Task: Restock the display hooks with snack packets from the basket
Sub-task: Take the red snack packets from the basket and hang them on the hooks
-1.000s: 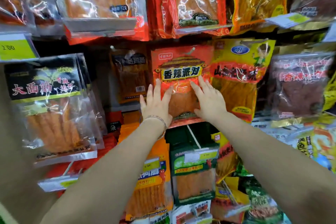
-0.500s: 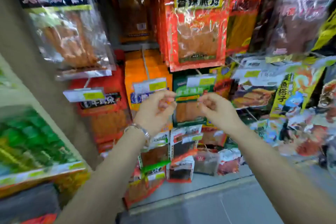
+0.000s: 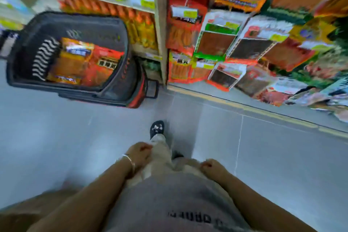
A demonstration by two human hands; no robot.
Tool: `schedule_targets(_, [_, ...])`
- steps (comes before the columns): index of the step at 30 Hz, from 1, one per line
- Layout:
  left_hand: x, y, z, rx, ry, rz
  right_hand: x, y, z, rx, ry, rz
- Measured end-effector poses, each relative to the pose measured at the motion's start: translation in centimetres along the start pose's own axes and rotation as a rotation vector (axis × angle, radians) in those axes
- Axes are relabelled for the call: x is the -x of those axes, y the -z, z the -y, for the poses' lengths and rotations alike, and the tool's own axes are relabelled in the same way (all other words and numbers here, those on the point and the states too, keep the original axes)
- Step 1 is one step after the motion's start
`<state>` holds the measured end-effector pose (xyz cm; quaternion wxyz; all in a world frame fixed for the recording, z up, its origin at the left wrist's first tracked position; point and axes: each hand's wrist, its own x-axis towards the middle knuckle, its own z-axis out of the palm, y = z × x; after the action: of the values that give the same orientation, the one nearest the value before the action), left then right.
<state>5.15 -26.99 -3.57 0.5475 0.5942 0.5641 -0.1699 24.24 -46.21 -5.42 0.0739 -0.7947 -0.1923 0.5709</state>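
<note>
Silver bracelet (image 3: pixel 130 160) circles the wrist of the left hand (image 3: pixel 140 153), which hangs against a pale trouser leg (image 3: pixel 160 149) with its fingers loosely curled and nothing in them. The right hand (image 3: pixel 211 166) hangs the same way at the hem of a grey shirt (image 3: pixel 169 203), fingers curled in loosely and holding nothing. Motion blur softens both, so finer detail of the fingers cannot be made out.

Both hands are well apart from the basket (image 3: pixel 24 49), nearer the camera and to its right. A dark patterned shoe (image 3: pixel 156 128) stands on the grey tiled floor (image 3: pixel 263 147) between the hands and the basket.

The basket is dark plastic and sits on the floor. The snack packets (image 3: pixel 79 64) lie flat inside it, orange and red, overlapping one another.

Just behind the basket runs a low shelf (image 3: pixel 113 5) of orange and green goods with yellow price labels. A pale upright post (image 3: pixel 161 24) stands right of the basket, near its corner, and beyond the post hang the hung packets (image 3: pixel 216 43) in red, orange and green, with a yellow price tag (image 3: pixel 185 13) among them.
</note>
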Motion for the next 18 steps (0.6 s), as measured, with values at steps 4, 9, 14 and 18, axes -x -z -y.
schedule_targets(4, [-1.2,4.3,2.7,0.379,0.133,-0.163,-1.2,0.2,3.2,-0.075,-0.021,0.014])
schedule_targets(9, [-2.9,9.2,7.8,0.208,0.251,-0.14,-5.1,2.0,11.3,-0.163,-0.081,-0.042])
schedule_targets(14, [-5.7,19.4,10.1,0.37,0.265,-0.119,-8.6,-1.4,22.3,-0.282,-0.037,-0.114])
schedule_targets(18, [-8.7,29.2,8.7,0.323,0.159,-0.141,-9.9,-5.3,32.9,-0.355,0.076,-0.108])
